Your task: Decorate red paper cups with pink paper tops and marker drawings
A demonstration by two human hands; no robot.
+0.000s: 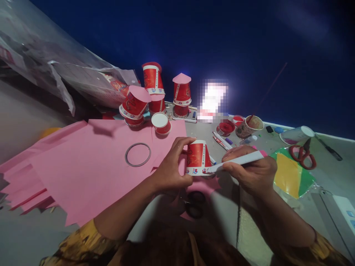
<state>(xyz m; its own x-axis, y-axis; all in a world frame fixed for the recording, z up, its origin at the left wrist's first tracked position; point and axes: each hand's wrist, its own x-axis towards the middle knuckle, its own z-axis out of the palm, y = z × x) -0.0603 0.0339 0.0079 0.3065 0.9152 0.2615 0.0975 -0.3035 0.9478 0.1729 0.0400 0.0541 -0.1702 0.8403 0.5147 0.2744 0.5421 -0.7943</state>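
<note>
My left hand (174,160) is closed around the side of a red paper cup (195,154), which is upside down with its white, patterned rim at the bottom. In my right hand (255,173) is a white marker (244,159) with a pink end, slanted down to the left. Its tip touches or nearly touches the cup's rim. Dark-handled scissors (195,209) lie below the cup, near my body, beside pink paper scraps. Left of my left hand, a grey ring (127,157) rests on a large pink sheet (97,173).
Red cups with pink paper tops (181,90) stand stacked at the back. A white-topped cup (162,129) is in front. To the right are a red paint pot (225,128), a cup with a brush (251,127), red-handled scissors (310,161) and a yellow-green packet (287,175).
</note>
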